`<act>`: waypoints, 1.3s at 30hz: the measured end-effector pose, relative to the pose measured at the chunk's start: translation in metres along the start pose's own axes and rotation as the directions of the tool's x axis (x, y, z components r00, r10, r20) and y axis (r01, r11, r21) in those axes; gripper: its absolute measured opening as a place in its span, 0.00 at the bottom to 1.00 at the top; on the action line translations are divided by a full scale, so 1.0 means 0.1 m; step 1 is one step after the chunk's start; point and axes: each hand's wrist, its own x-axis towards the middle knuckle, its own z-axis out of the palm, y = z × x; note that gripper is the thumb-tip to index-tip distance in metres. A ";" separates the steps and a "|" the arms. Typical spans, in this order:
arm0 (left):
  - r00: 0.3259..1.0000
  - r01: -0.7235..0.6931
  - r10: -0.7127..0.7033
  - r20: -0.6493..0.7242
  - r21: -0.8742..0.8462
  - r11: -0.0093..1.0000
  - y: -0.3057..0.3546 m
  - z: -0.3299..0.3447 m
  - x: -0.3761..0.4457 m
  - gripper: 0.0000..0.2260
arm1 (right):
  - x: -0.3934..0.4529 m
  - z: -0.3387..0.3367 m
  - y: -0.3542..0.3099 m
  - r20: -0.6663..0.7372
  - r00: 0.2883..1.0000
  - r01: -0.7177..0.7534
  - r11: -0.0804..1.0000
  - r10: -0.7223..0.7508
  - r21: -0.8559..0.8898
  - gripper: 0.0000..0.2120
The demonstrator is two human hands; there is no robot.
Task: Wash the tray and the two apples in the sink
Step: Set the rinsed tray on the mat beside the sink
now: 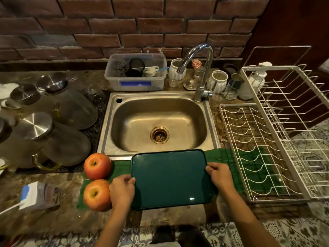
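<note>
Lifting the dark green tray (170,177) cleanly into the sink (158,122) looks like the step in hand, and it calls for an even raise on both short sides so the flat thing stays level as it clears the steel rim just beyond its far edge. The tray lies on a green cloth (226,157) on the counter, directly in front of the basin, its far edge touching or just over the sink's front lip; which of the two I cannot tell. The left hand (122,191) is curled onto the tray's left edge, fingers folded around the rim with the thumb on top, a narrow closed hold on the tray itself. The right hand (219,175) does the same on the right edge, fingers wrapped over the rim near its upper half, so the two holds sit slightly staggered; that stagger might tip the tray as it rises. The basin is dry-looking and bare except for its drain strainer (159,135), and no water shows at the faucet (197,65), so it will need opening once the tray is down. The two apples wait on the cloth: the nearer apple (96,195) just beside the left hand, possibly touching it, and the farther apple (97,165) just behind it. A careless leftward sweep of the wrist could roll the nearer one.
</note>
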 end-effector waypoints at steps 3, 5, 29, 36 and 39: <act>1.000 0.005 -0.004 -0.014 0.035 0.999 -0.10 0.00 -0.06 0.08 | -0.07 0.02 0.11 0.002 1.000 -0.004 1.000 0.004 -0.010 0.11; 1.000 0.002 -0.002 -0.011 0.065 0.998 -0.13 -0.01 -0.09 0.07 | -0.10 0.03 0.15 0.002 1.000 -0.007 1.000 0.007 -0.029 0.15; 0.999 -0.037 0.038 -0.028 0.029 0.999 -0.10 0.09 -0.07 0.05 | -0.13 0.11 0.24 -0.098 0.995 0.007 1.000 -0.007 0.004 0.08; 0.998 -0.056 0.056 -0.027 0.012 0.998 -0.11 0.10 -0.07 0.06 | -0.09 0.04 0.22 -0.044 0.998 0.036 0.999 -0.037 -0.029 0.07; 0.998 -0.048 0.048 -0.029 0.002 0.999 -0.12 0.11 -0.07 0.06 | -0.07 0.02 0.19 -0.062 0.994 0.091 0.993 -0.095 -0.073 0.10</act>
